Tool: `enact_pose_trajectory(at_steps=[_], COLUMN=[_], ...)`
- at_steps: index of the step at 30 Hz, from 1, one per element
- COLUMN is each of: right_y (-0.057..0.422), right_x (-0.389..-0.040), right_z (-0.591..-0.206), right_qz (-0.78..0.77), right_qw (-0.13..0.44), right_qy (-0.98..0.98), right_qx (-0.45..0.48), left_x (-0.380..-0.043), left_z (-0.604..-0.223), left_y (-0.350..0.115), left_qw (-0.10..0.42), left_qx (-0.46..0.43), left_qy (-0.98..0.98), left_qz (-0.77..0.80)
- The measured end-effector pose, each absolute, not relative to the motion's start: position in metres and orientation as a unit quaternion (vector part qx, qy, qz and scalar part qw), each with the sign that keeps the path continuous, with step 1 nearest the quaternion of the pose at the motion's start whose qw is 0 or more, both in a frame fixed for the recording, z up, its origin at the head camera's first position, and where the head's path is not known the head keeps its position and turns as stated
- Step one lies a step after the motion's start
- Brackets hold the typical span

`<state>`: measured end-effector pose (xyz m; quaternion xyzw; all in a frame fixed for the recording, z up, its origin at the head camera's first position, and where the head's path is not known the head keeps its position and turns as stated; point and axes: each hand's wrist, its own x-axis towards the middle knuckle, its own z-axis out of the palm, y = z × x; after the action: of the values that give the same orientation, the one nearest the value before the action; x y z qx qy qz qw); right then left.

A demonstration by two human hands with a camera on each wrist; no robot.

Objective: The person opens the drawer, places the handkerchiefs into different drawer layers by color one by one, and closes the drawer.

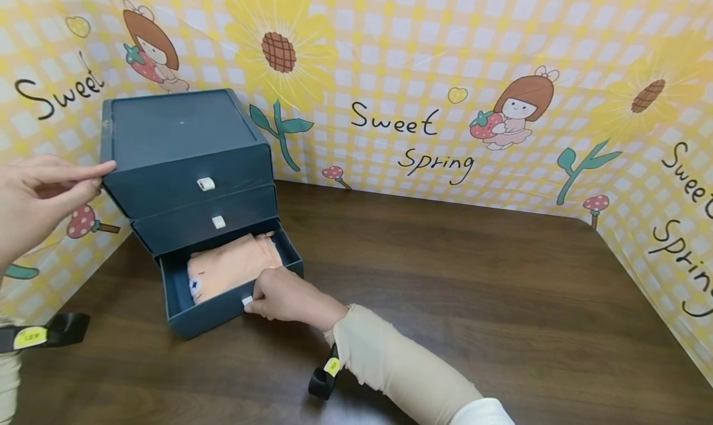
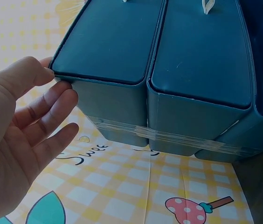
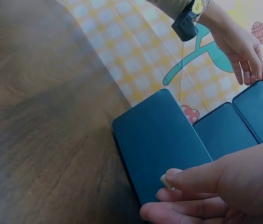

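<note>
A dark blue three-drawer box [image 1: 178, 128] stands at the left of the table, its bottom drawer [image 1: 208, 320] pulled out. Inside that drawer lies a folded peach cloth [image 1: 231, 265] with a small dark print at one corner. My right hand [image 1: 283, 294] pinches the drawer's white pull tab [image 3: 167, 182] between thumb and fingers. At the box's upper left front corner is my left hand [image 1: 47, 196]; its extended index finger and thumb touch the corner. The other left fingers [image 2: 52, 144] are spread loosely beside the box.
The upper two drawers are closed, with white tabs [image 1: 206, 184] on their fronts. Clear tape [image 2: 169, 136] runs across the box's side. Behind stands a yellow checked cloth backdrop [image 1: 390, 60]. Brown wooden tabletop [image 1: 445, 289] extends to the right. Black straps circle both wrists.
</note>
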<state>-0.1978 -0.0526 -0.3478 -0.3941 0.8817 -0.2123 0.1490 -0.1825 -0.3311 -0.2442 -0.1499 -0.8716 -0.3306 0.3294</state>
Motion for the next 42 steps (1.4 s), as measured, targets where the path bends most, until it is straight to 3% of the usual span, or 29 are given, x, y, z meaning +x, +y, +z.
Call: enact_pose_trajectory(at_steps=[29,42], right_y=[-0.075,-0.087], right_x=[-0.23,-0.246], right_z=[-0.351,-0.347], right_qz=[-0.22,-0.243], right_qw=[0.153,0.201], right_qy=[0.88,0.874], right_qx=[-0.393,-0.371], left_x=[-0.181,-0.181], left_z=[-0.244,-0.244], left_y=[-0.33,-0.331], left_qw=[0.328,0.33], left_qx=[-0.128,-0.129], left_qy=[-0.877,-0.879], left_qz=[-0.328,-0.32])
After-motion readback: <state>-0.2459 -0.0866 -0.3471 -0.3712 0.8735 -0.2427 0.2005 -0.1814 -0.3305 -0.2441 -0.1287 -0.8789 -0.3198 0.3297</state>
